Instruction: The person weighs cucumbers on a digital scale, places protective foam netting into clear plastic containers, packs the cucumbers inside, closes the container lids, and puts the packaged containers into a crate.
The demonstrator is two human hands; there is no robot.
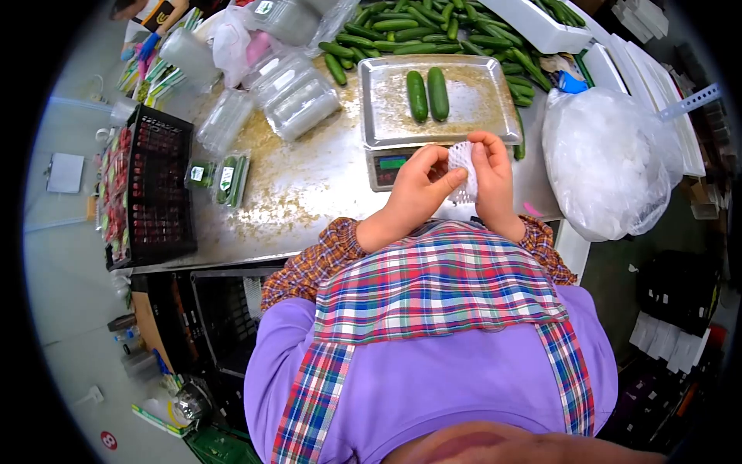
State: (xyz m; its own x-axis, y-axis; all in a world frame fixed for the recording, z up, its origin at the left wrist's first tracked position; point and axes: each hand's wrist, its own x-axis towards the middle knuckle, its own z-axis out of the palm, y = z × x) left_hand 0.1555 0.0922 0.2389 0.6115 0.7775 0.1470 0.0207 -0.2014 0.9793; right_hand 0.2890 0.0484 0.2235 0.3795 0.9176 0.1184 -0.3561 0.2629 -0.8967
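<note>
Between my two hands is a white foam mesh sleeve (464, 172), held in front of my apron. My left hand (417, 189) pinches its left side with thumb and fingers, and my right hand (492, 174) grips its right edge. Just beyond them stands a weighing scale with a metal tray (379, 100). Two cucumbers lie side by side on the tray, a left cucumber (416, 96) and a right cucumber (437, 93). My left hand partly covers the scale's lit green display (393, 163).
A heap of cucumbers (425, 27) fills the table's far side. Clear plastic containers (294, 93) and two packed cucumber trays (230, 179) sit left, near a black crate (158, 185). A large plastic bag (607, 162) is at right. Another person's blue-gloved hand (148, 46) shows far left.
</note>
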